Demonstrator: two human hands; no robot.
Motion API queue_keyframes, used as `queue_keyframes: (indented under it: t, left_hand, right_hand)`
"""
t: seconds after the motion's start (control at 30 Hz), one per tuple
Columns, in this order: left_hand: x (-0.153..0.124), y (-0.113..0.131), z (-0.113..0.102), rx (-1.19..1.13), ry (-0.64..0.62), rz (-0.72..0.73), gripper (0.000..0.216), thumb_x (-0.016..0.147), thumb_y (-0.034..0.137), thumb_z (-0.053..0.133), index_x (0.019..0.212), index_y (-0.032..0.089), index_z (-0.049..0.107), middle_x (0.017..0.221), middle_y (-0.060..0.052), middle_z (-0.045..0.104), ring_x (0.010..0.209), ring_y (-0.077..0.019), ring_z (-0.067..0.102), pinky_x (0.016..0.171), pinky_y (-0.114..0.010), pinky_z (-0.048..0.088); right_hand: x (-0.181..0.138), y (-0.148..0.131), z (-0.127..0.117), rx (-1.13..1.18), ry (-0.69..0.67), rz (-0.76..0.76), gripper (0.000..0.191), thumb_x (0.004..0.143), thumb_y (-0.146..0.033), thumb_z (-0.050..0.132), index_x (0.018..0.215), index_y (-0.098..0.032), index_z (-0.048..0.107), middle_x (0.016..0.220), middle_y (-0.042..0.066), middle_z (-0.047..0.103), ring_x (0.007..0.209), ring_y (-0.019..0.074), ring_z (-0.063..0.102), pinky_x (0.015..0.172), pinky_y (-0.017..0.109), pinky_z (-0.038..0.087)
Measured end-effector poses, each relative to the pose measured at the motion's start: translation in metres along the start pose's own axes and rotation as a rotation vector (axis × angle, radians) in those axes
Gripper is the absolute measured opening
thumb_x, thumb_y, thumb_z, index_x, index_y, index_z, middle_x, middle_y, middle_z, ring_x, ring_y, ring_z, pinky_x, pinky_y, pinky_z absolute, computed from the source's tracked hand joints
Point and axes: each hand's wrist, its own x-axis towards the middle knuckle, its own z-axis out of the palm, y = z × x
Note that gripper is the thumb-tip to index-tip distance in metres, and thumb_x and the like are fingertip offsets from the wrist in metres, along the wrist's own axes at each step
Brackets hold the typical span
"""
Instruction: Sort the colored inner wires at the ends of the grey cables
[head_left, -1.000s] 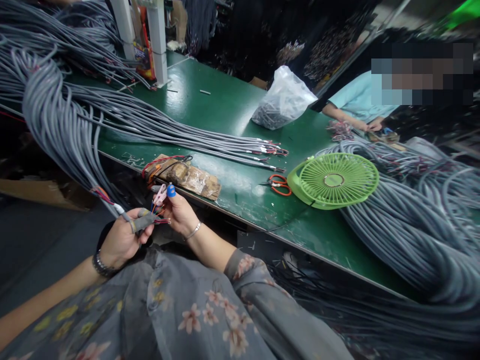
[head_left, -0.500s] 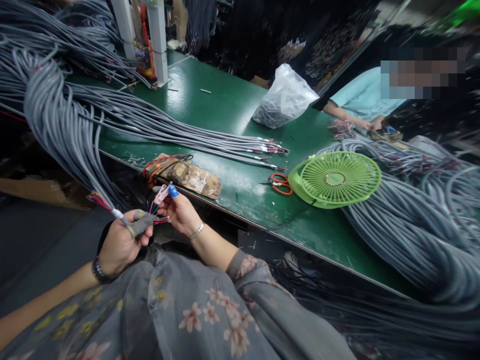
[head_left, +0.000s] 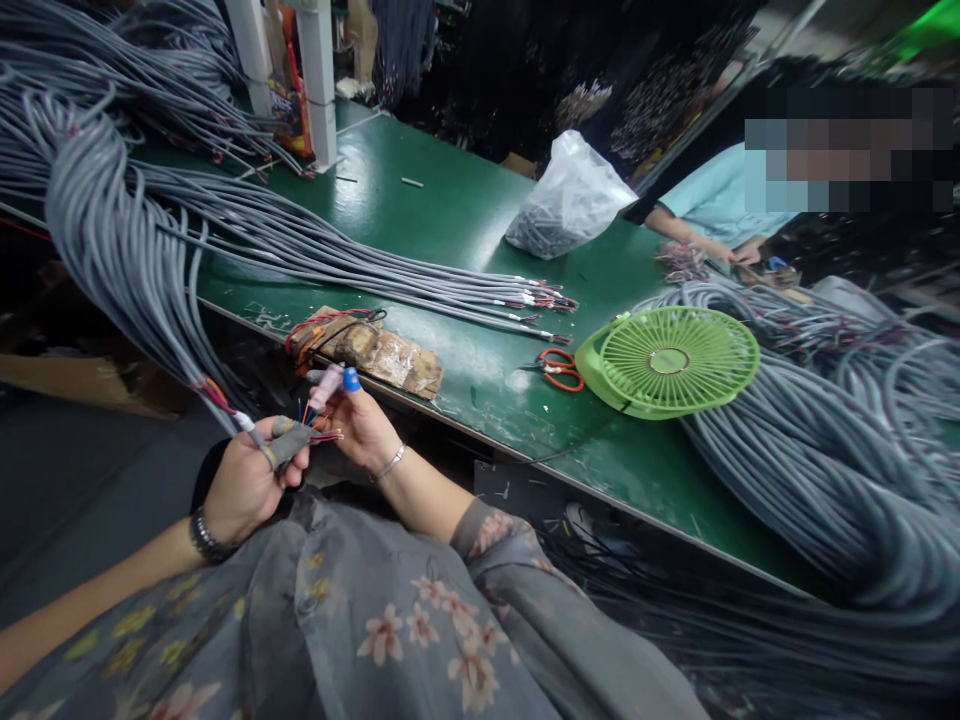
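My left hand [head_left: 244,482] is closed around the end of a grey cable [head_left: 259,438]. Grey covering wraps its thumb, and thin coloured wires [head_left: 324,436] stick out past the fingers. Close beside them, my right hand [head_left: 364,428] has its fingers bent together, with a blue cap [head_left: 351,379] on one fingertip. A small pale pink piece [head_left: 327,387], blurred, appears pinched in that hand above the wires; its kind cannot be made out. Another cable end with red and orange wires [head_left: 217,393] lies behind my left hand.
A wooden block [head_left: 401,362] with leads sits at the green table's [head_left: 450,220] near edge. Orange-handled scissors [head_left: 559,370], a green fan [head_left: 667,360] and a plastic bag [head_left: 566,195] stand rightward. Grey cable bundles [head_left: 112,220] hang leftward. A co-worker's hands [head_left: 731,250] work across the table.
The pale pink piece has shifted slightly and become blurred, and the blue-capped finger has moved a little right. The red and orange wire end has moved right. My left hand keeps its hold.
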Motion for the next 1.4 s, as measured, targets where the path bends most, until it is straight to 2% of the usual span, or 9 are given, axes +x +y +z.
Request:
queue_keyframes:
  t: [0.1,0.37,0.57,0.73,0.83,0.97,1.07,1.23,1.4]
  left_hand:
    - [-0.005,0.001,-0.002,-0.002,0.008,0.007,0.040,0.051,0.041,0.103,0.058,0.022,0.069,0.048,0.001,0.065,0.038,-0.0093,0.048,0.039,-0.021,0.035]
    - [-0.013,0.009,0.003,-0.037,0.088,0.034,0.037,0.049,0.039,0.101,0.059,0.023,0.069,0.049,0.002,0.065,0.039,-0.0097,0.050,0.041,-0.022,0.039]
    - [-0.007,0.007,0.006,-0.054,0.111,0.021,0.036,0.047,0.036,0.100,0.061,0.023,0.070,0.049,0.003,0.067,0.041,-0.0107,0.052,0.042,-0.022,0.039]
    - [-0.004,0.004,0.007,-0.033,0.099,0.010,0.033,0.048,0.036,0.096,0.060,0.023,0.068,0.049,0.003,0.066,0.040,-0.0100,0.051,0.042,-0.022,0.038]
    - [-0.003,0.003,0.005,-0.023,0.082,0.013,0.033,0.049,0.036,0.096,0.061,0.024,0.068,0.049,0.003,0.065,0.040,-0.0102,0.051,0.042,-0.022,0.038]
    - [-0.007,0.001,0.000,-0.037,0.092,0.025,0.035,0.050,0.035,0.098,0.063,0.024,0.067,0.051,0.003,0.066,0.040,-0.0107,0.052,0.041,-0.022,0.039]
    - [-0.010,0.002,-0.003,-0.056,0.103,0.037,0.036,0.052,0.034,0.099,0.064,0.023,0.067,0.051,0.003,0.066,0.041,-0.0104,0.052,0.042,-0.022,0.040]
    - [-0.011,0.003,-0.004,-0.086,0.132,0.041,0.030,0.059,0.032,0.095,0.065,0.023,0.067,0.053,0.002,0.065,0.043,-0.0102,0.051,0.042,-0.021,0.040]
    - [-0.004,0.000,-0.003,-0.086,0.143,0.012,0.028,0.063,0.031,0.092,0.068,0.024,0.066,0.055,0.002,0.065,0.045,-0.0118,0.054,0.043,-0.022,0.041]
  right_hand:
    - [-0.002,-0.004,0.000,-0.008,-0.010,0.038,0.056,0.110,-0.071,0.074,0.084,-0.021,0.074,0.079,0.002,0.075,0.070,0.0149,0.065,0.062,0.023,0.057]
    - [-0.001,0.002,-0.005,-0.035,-0.030,-0.040,0.037,0.109,-0.053,0.082,0.092,-0.020,0.078,0.084,0.001,0.075,0.070,0.0131,0.060,0.065,0.023,0.056]
    - [0.000,0.002,-0.003,-0.015,-0.034,-0.049,0.039,0.106,-0.055,0.086,0.089,-0.021,0.077,0.085,0.002,0.076,0.072,0.0146,0.063,0.062,0.023,0.053]
    - [0.003,0.004,-0.003,-0.007,-0.023,-0.072,0.034,0.106,-0.052,0.086,0.092,-0.021,0.079,0.088,0.004,0.080,0.078,0.0173,0.070,0.067,0.025,0.057]
    - [0.003,0.005,-0.005,-0.011,-0.027,-0.068,0.039,0.105,-0.057,0.086,0.092,-0.022,0.079,0.088,0.004,0.080,0.077,0.0173,0.070,0.067,0.025,0.058]
    - [-0.001,0.000,-0.005,-0.012,-0.028,0.008,0.055,0.108,-0.072,0.076,0.087,-0.021,0.076,0.081,0.003,0.076,0.070,0.0154,0.065,0.063,0.024,0.056]
    - [-0.002,-0.004,-0.003,-0.043,-0.045,0.040,0.057,0.110,-0.071,0.074,0.085,-0.020,0.075,0.080,0.003,0.075,0.066,0.0131,0.061,0.060,0.022,0.053]
    - [-0.001,-0.003,-0.002,-0.089,-0.028,-0.057,0.037,0.107,-0.051,0.085,0.088,-0.020,0.076,0.078,0.000,0.072,0.067,0.0129,0.056,0.064,0.023,0.055]
    - [0.002,0.004,-0.006,-0.126,0.037,-0.123,0.045,0.106,-0.062,0.082,0.088,-0.021,0.078,0.081,0.004,0.074,0.070,0.0160,0.058,0.065,0.026,0.054]
